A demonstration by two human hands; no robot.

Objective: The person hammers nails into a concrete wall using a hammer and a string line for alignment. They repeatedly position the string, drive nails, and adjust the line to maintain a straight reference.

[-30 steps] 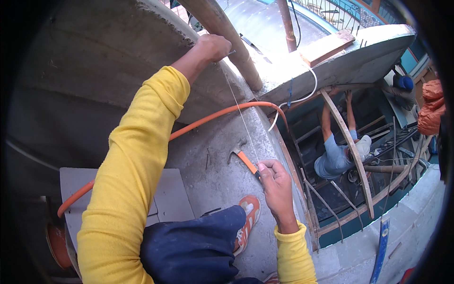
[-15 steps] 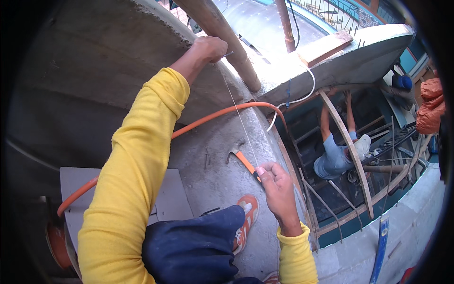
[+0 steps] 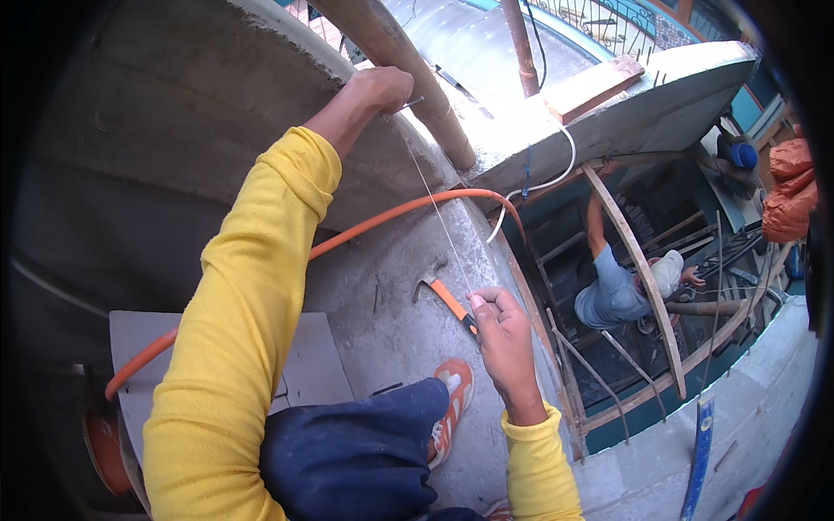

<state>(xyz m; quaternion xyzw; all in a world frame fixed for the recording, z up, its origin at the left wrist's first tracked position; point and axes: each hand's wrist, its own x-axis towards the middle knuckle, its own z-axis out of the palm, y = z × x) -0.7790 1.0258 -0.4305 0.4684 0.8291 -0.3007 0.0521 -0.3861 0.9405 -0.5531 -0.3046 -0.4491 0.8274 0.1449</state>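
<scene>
High up, my left hand (image 3: 380, 89) is closed on a thin nail (image 3: 411, 104), its shank poking out past the fingers beside the wall's edge. A white string (image 3: 441, 219) runs taut from there down to my right hand (image 3: 506, 347), which pinches its lower end between thumb and finger. Just left of my right hand, a claw hammer (image 3: 451, 301) with an orange and black handle lies on the concrete ledge (image 3: 391, 334). An orange hose (image 3: 382, 223) arches behind the string.
A wooden pole (image 3: 417, 74) leans at the wall's corner. Right of the ledge is a drop with curved timber framing (image 3: 638, 260); a co-worker in a grey-blue shirt (image 3: 612, 295) stands below. A blue spirit level (image 3: 700, 456) lies on the right wall, and a pale board (image 3: 317, 352) by my knee.
Both my hands have shifted very slightly, with the string still taut between them. The co-worker below has lowered one arm to the right.
</scene>
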